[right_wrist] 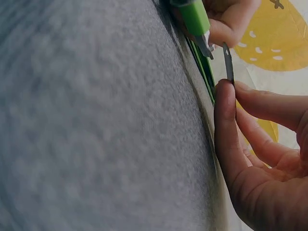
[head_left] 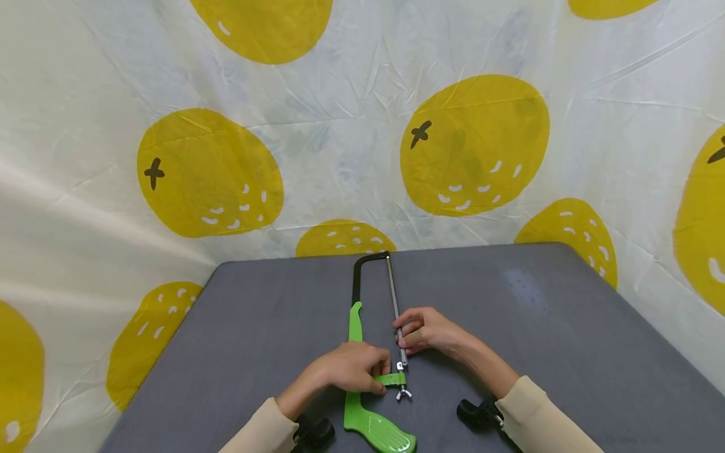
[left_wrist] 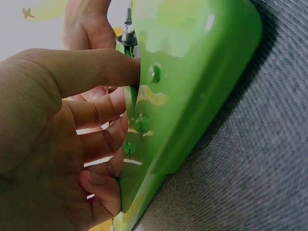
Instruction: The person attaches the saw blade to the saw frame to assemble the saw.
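A hacksaw with a green handle (head_left: pixel 376 425) and a black front bow (head_left: pixel 357 280) lies lengthwise on the table. My left hand (head_left: pixel 351 366) grips its green frame, thumb and fingers around the short crossbar (head_left: pixel 389 379). A wing nut (head_left: pixel 404 394) sits at the crossbar's end. Between thumb and fingertips, my right hand (head_left: pixel 430 331) pinches the thin hacksaw blade (head_left: pixel 393 283) near its close end. The blade's far end meets the tip of the bow. In the right wrist view, the holed blade end (right_wrist: pixel 228 60) stands beside the metal blade holder (right_wrist: pixel 204 47), with a gap showing between them.
The table (head_left: pixel 272 302) has a grey cloth-like top and a pale smudge (head_left: pixel 523 286) at the back right. A white curtain (head_left: pixel 340 157) with yellow fruit prints hangs behind it and along its sides. Black wrist devices (head_left: pixel 478 413) show near both sleeves.
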`<state>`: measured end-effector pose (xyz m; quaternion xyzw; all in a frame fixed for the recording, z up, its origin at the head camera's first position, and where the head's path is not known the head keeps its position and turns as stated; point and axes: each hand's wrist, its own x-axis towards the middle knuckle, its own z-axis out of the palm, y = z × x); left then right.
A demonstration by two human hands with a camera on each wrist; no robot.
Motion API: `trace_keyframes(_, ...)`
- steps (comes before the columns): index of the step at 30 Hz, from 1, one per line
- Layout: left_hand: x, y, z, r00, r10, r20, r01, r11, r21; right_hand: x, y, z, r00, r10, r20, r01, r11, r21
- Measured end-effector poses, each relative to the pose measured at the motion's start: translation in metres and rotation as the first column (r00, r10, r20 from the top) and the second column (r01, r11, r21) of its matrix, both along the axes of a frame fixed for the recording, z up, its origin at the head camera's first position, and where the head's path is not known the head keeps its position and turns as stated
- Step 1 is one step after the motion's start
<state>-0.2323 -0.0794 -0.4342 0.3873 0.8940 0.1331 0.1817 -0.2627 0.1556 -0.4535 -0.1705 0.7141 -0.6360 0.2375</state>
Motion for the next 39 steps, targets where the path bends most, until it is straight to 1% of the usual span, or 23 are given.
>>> trace_keyframes(9,-0.0003,-0.0009,-0.0025,1.000,-0.017,-0.010,0.017,1.000,0.011,0.0019,-0.0048,-0.0048,0.999,0.033,-0.010,-0.033,0.999,0.007)
trace_keyframes(24,-0.0005,-0.0007,-0.0004,0.999,-0.025,-0.041,0.025,1.000,0.010,0.0027,-0.0076,-0.0042,0.999,0.003,-0.032,-0.001,0.999,0.042)
trace_keyframes(27,-0.0011,-0.0004,0.0002,0.998,-0.026,-0.048,0.027,1.000,0.013,0.0033,-0.0074,-0.0030,0.999,0.013,-0.045,-0.011,0.999,0.041)
trace_keyframes(33,-0.0022,-0.0002,-0.0014,1.000,-0.011,-0.022,0.012,1.000,0.024,0.0049,-0.0065,-0.0008,0.997,0.039,-0.064,-0.035,0.998,0.057)
trace_keyframes(39,-0.0033,-0.0023,-0.0040,1.000,-0.010,-0.006,0.010,1.000,0.024,0.0052,-0.0055,-0.0001,0.996,0.056,-0.068,-0.050,0.995,0.087)
